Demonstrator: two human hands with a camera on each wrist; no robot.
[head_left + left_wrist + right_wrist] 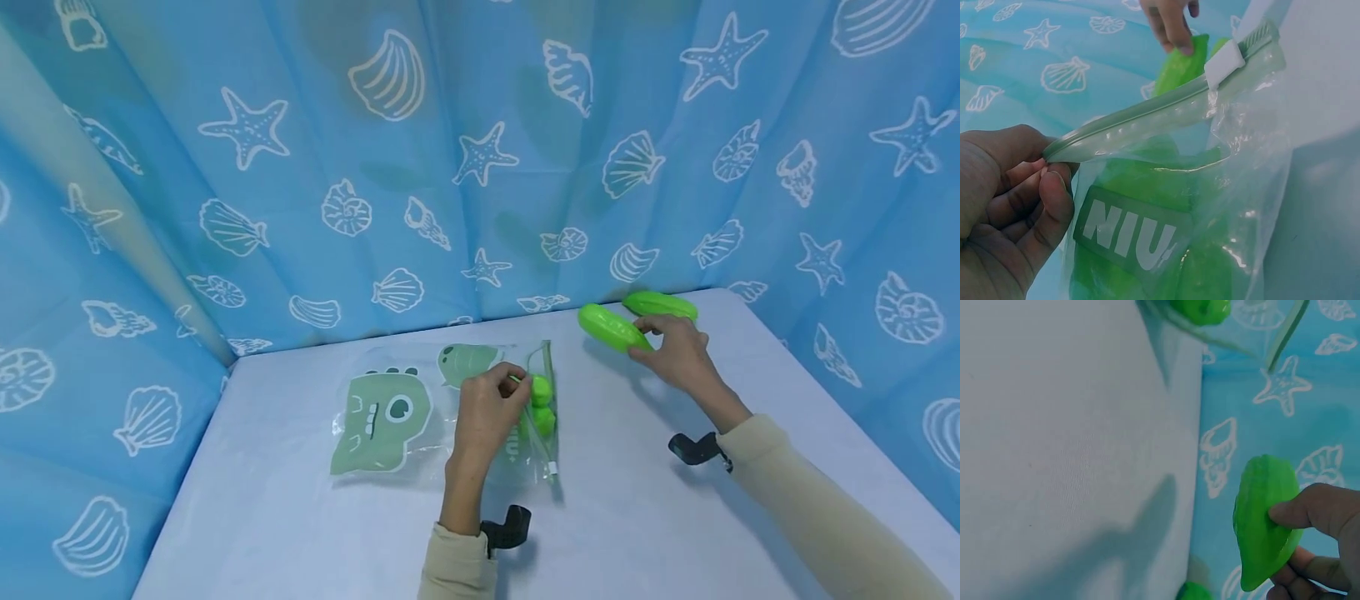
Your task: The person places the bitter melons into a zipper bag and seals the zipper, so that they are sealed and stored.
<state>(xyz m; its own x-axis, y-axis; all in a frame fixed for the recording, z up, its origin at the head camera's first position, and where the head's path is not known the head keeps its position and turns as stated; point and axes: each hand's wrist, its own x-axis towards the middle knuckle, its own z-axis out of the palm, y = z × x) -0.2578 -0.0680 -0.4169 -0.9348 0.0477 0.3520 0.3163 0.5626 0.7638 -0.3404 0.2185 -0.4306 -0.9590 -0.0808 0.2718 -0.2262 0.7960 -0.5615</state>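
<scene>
Blue curtain (480,75) backs the counter (637,517). Our left hand (487,412) pinches the bag (420,429) by its rim (1141,114); our right hand (675,354) grips a gourd (609,327) to its right. We judge this filling; insertion should follow.

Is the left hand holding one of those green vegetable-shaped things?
No, the left hand pinches the plastic bag, while the right hand holds a green vegetable-shaped thing.

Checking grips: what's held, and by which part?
Left hand: clear green-printed plastic bag, by zip edge. Right hand: elongated ridged green object, near one end.
</scene>
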